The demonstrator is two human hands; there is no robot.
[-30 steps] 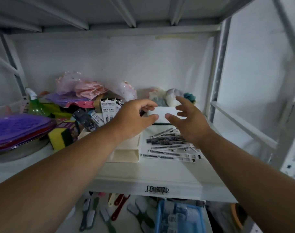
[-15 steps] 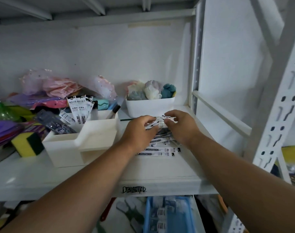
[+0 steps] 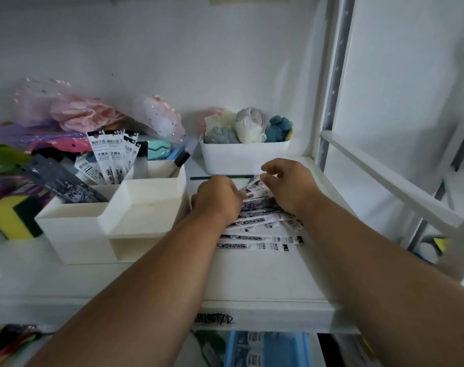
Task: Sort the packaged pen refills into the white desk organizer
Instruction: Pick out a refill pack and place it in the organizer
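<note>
White printed refill packets [image 3: 262, 229] lie fanned on the white shelf [image 3: 265, 282]. Both hands have come down onto them: the left hand [image 3: 217, 198] pinches some, and the right hand [image 3: 289, 185] curls over the pile. The white plastic desk organizer [image 3: 114, 213] waits just beside them, so gathering has begun.

Both hands cover much of the pile of packaged refills [image 3: 257, 231], hiding their fingertips. Small print on the packets is unreadable. A blue bin [image 3: 268, 348] is cut off below.
</note>
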